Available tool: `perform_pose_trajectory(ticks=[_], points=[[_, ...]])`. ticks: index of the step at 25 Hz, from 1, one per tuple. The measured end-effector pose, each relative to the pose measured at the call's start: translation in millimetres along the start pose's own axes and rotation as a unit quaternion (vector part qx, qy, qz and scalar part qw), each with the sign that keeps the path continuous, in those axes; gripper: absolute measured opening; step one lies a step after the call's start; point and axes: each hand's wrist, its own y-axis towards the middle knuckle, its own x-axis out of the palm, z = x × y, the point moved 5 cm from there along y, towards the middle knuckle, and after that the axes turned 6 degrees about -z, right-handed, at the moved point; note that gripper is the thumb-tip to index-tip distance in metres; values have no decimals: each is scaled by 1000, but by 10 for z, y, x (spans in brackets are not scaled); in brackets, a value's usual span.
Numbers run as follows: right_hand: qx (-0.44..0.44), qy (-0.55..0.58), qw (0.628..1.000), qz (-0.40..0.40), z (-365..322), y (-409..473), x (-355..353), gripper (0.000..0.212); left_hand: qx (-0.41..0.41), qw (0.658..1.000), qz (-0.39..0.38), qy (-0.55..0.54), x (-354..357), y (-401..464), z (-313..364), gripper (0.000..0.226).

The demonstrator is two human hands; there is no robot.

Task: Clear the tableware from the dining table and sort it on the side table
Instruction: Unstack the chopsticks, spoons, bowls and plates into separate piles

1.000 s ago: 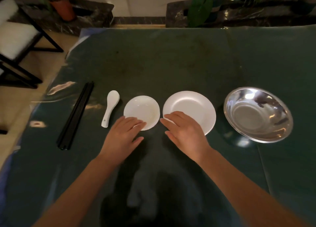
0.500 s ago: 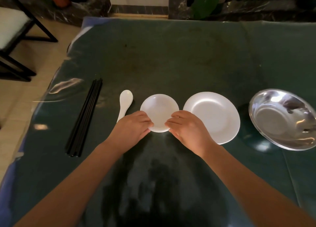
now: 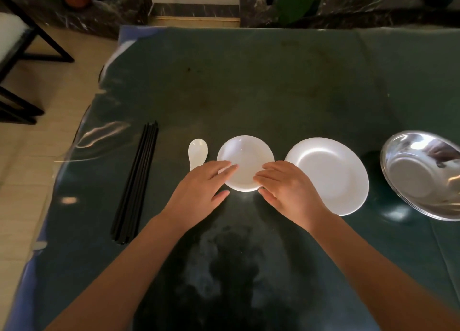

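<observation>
A small white dish point(image 3: 245, 160) sits on the dark green table point(image 3: 249, 94), and both my hands are on it. My left hand point(image 3: 199, 188) lays its fingers over the dish's left near rim, thumb just below the edge. My right hand point(image 3: 290, 188) curls its fingers on the right near rim. A larger white plate point(image 3: 333, 176) lies just right of the dish, partly under my right hand. Left of the dish is a white spoon point(image 3: 198, 151), its handle hidden by my left hand. Black chopsticks point(image 3: 137, 181) lie bundled further left.
A shiny steel bowl point(image 3: 423, 173) stands at the right edge of view. The table's left edge point(image 3: 74, 144) drops to a tiled floor, with a black-framed chair point(image 3: 22, 56) beyond. Dark stone planters with plants point(image 3: 296, 2) line the far side.
Both hands moved from the near edges of the two white dishes onto the small dish. The left hand's fingers have since stretched out over its rim. The view shifted left.
</observation>
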Motion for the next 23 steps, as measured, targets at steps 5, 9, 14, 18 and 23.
perform_pose_trajectory(ticks=[5, 9, 14, 18, 23], points=[[86, 97, 987, 91, -43, 300, -266, 25, -36, 999, 16, 0, 38, -527, -302, 55], [146, 152, 975, -76, -79, 1189, -103, 37, -14, 999, -26, 20, 88, -620, -435, 53], [139, 156, 939, -274, -145, 1801, 389, 41, 2, 999, -42, 27, 123, -576, -513, 49], [121, 123, 932, -319, -193, 1920, 637, 30, 7, 999, -34, 17, 106, -532, -531, 41], [147, 158, 936, -278, -207, 1984, 711, 30, -15, 1000, -11, -9, 56, -510, -571, 33]])
